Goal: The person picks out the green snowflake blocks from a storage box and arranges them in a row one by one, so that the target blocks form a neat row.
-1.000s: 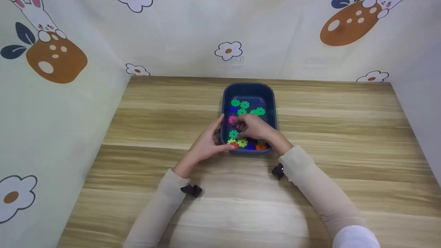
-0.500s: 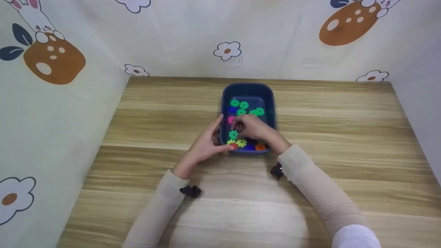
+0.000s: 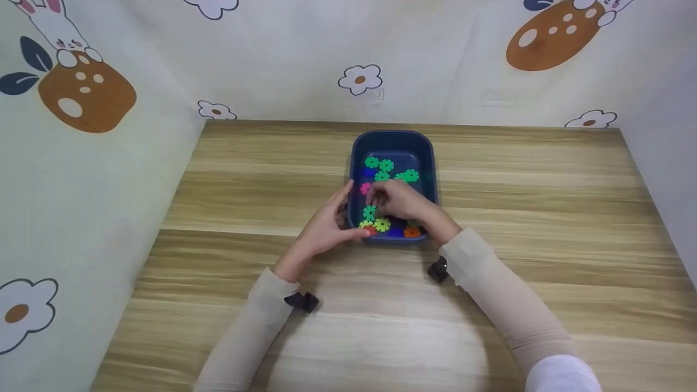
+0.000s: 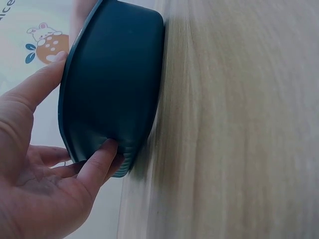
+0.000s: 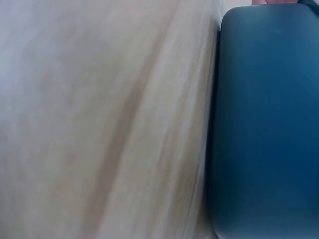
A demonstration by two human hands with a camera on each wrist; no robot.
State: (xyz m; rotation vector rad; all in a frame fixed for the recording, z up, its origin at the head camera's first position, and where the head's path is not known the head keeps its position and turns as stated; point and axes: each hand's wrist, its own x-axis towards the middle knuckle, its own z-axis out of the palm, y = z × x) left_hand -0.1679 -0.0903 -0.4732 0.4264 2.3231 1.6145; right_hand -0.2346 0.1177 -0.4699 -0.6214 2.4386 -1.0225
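A dark blue plastic bin (image 3: pixel 392 142) stands on the table with several notched building discs inside. My left hand (image 3: pixel 326 228) holds it at the near left corner, thumb over the front rim and fingers along the left side. In the left wrist view its fingers (image 4: pixel 97 162) lie against the outer wall. My right hand (image 3: pixel 402 200) reaches into the bin with bent fingers. A pink disc (image 3: pixel 365 188) and a green disc (image 3: pixel 370 212) lie right by its fingertips; I cannot tell whether it pinches one. The right wrist view shows the bin's outside wall (image 5: pixel 269 124).
More green discs (image 3: pixel 410 175) lie toward the bin's far end. Yellow (image 3: pixel 382 224), red (image 3: pixel 372 230), blue (image 3: pixel 396 232) and orange discs (image 3: pixel 412 232) lie near its front. The wood-grain table (image 3: pixel 261 179) meets patterned walls at its back and left.
Both hands stay almost where they were. The right index finger has shifted slightly over the pink disc, covering more of it than a second ago.
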